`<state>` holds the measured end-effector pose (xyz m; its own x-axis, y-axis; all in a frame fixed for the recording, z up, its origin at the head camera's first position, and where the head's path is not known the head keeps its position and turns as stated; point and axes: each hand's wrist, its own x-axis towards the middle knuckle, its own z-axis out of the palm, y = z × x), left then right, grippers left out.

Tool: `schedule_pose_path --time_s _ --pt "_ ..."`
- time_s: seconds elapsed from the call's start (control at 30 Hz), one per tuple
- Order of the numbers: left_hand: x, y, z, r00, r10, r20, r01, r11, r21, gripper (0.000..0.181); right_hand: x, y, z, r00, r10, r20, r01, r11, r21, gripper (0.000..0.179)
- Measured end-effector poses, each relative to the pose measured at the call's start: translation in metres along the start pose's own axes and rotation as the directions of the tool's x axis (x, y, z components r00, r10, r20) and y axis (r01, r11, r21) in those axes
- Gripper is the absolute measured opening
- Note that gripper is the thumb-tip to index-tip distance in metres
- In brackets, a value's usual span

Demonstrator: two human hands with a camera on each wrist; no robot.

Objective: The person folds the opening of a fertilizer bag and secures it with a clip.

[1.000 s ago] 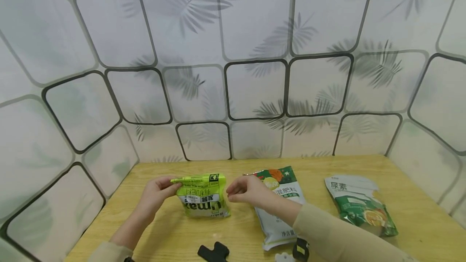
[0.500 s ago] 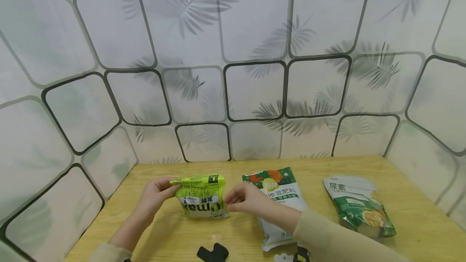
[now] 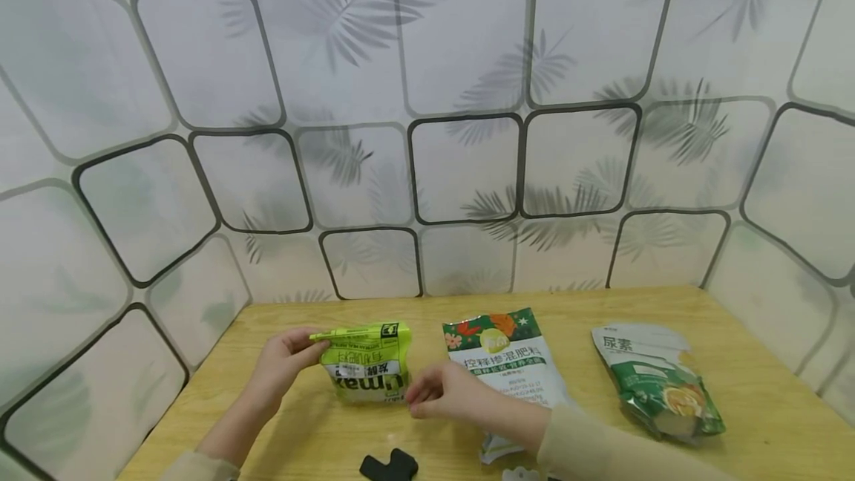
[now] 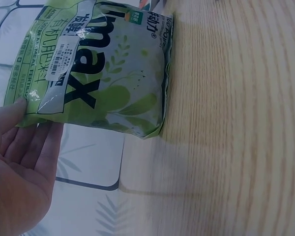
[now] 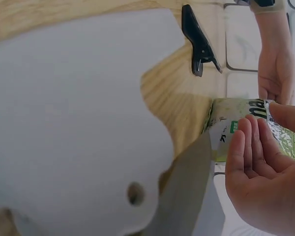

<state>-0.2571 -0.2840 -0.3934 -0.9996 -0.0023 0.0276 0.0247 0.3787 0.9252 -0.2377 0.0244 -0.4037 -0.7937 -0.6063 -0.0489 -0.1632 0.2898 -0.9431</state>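
A bright green fertilizer bag (image 3: 366, 362) stands on the table at centre left in the head view, its top flap folded over toward me. My left hand (image 3: 289, 362) pinches the left end of that flap between thumb and fingers. In the left wrist view the bag (image 4: 108, 73) fills the upper left, with the hand (image 4: 19, 167) at its folded edge. My right hand (image 3: 447, 396) is beside the bag's lower right edge, fingers loosely bent and holding nothing. The right wrist view shows its palm (image 5: 265, 172) facing the camera, overlapping the bag (image 5: 223, 118).
A white and green fertilizer bag (image 3: 501, 362) lies behind my right forearm, and another (image 3: 657, 384) farther right. A black clip (image 3: 389, 465) sits near the front, with a small white scalloped-edge piece (image 3: 519, 474) right of it. A patterned wall covering (image 3: 467, 169) encloses the table.
My right hand has moved down and slightly left along the green bag's right side, uncovering more of the white and green bag behind it. The left hand keeps its pinch.
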Motion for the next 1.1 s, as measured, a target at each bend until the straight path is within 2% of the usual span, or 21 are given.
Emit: schedule_pose_path --time_s 0.37,0.63,0.93,1.1 --pt "-0.001 0.001 0.001 1.0 0.012 0.002 -0.012 1.0 -0.003 0.027 0.001 0.011 0.009 0.997 -0.029 0.072 0.028 0.999 0.018 0.016" --pt "-0.002 0.001 0.0 1.0 0.011 0.015 -0.011 1.0 -0.014 0.027 0.0 0.012 0.017 0.996 -0.016 0.085 0.014 1.0 0.024 0.015" --pt "-0.003 -0.001 0.0 1.0 0.007 0.011 -0.007 1.0 -0.013 0.027 0.0 0.02 0.027 0.993 0.059 0.101 -0.067 0.994 0.084 0.015" --pt "-0.002 -0.001 0.0 1.0 0.023 0.015 -0.022 0.999 -0.023 0.028 0.002 0.023 0.028 0.993 0.067 0.099 -0.073 0.996 0.059 0.014"
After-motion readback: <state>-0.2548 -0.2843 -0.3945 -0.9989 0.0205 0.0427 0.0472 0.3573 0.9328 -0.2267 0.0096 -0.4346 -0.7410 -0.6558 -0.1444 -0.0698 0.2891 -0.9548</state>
